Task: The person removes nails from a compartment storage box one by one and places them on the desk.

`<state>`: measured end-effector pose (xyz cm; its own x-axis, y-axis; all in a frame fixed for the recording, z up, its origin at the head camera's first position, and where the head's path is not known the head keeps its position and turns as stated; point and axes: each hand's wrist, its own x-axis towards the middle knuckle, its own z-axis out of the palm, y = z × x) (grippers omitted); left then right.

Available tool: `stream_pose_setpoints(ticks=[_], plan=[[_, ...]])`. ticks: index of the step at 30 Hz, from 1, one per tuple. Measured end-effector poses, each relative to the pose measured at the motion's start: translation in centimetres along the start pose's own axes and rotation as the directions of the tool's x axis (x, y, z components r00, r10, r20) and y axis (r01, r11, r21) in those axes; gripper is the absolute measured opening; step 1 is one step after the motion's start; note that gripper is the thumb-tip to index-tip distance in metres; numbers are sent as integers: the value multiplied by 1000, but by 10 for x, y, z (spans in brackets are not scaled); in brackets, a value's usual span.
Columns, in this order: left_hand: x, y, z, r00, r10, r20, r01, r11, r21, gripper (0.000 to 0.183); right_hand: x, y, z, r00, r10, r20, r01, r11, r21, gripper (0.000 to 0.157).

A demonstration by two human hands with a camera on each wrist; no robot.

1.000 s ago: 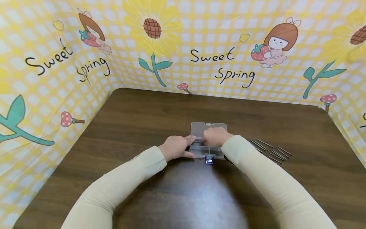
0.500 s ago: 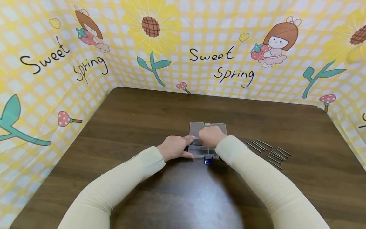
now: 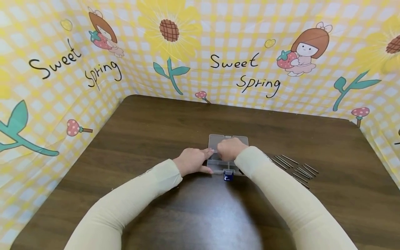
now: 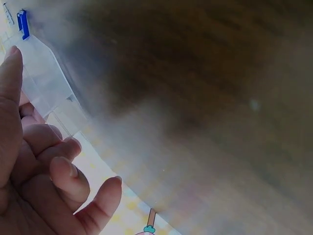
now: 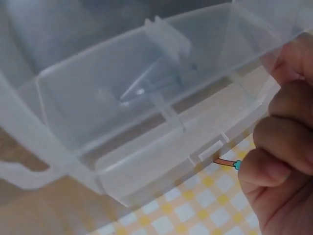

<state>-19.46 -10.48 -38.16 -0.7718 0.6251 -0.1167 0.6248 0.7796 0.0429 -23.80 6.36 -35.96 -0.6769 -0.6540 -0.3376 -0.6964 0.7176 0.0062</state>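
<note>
A clear plastic compartment box (image 3: 218, 167) stands on the table with its lid (image 3: 215, 139) folded back and a blue latch (image 3: 228, 176) hanging at the front. My left hand (image 3: 190, 161) holds the box's left end, thumb at the front corner and forefinger farther back; its other fingers (image 4: 66, 183) curl loosely beside the wall. Over the rear compartment is my right hand (image 3: 232, 148), fingers (image 5: 288, 132) curled and tips down inside. I cannot tell what those tips hold. A thin shiny piece (image 5: 142, 92) shows through the clear wall in the right wrist view.
Several thin metal rods (image 3: 303, 172) lie scattered on the brown wooden table (image 3: 162, 118), to the right of the box and beside the right sleeve (image 3: 259, 163). A yellow checked cloth (image 3: 187, 80) with printed flowers rises along the table's back and sides.
My right hand has shifted slightly left over the box's rear compartment. The left hand keeps its place at the box's left end.
</note>
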Motion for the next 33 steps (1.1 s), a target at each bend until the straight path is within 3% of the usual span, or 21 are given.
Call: stream_pose_setpoints(ticks=[6, 13, 19, 25, 29, 33], plan=[[-1, 0, -2, 1000, -9, -10, 9, 1000, 24, 78, 0, -1, -5, 999, -37, -3, 37, 998, -54, 21], [-1, -1, -4, 999, -9, 42, 9, 1000, 17, 78, 4, -1, -7, 997, -72, 16, 73, 995, -70, 24], [3, 4, 0, 999, -10, 33, 8, 999, 43, 79, 1, 8, -2, 996, -81, 37, 79, 996, 44, 28], [9, 11, 2, 1000, 10, 18, -11, 998, 54, 78, -9, 18, 1, 995, -59, 78, 49, 990, 134, 19], [7, 9, 1, 1000, -20, 20, 19, 998, 54, 79, -16, 25, -4, 999, -37, 36, 31, 986, 162, 16], [4, 4, 0, 999, -28, 19, 27, 999, 35, 80, -32, 38, -7, 997, -30, -71, 44, 980, 196, 15]])
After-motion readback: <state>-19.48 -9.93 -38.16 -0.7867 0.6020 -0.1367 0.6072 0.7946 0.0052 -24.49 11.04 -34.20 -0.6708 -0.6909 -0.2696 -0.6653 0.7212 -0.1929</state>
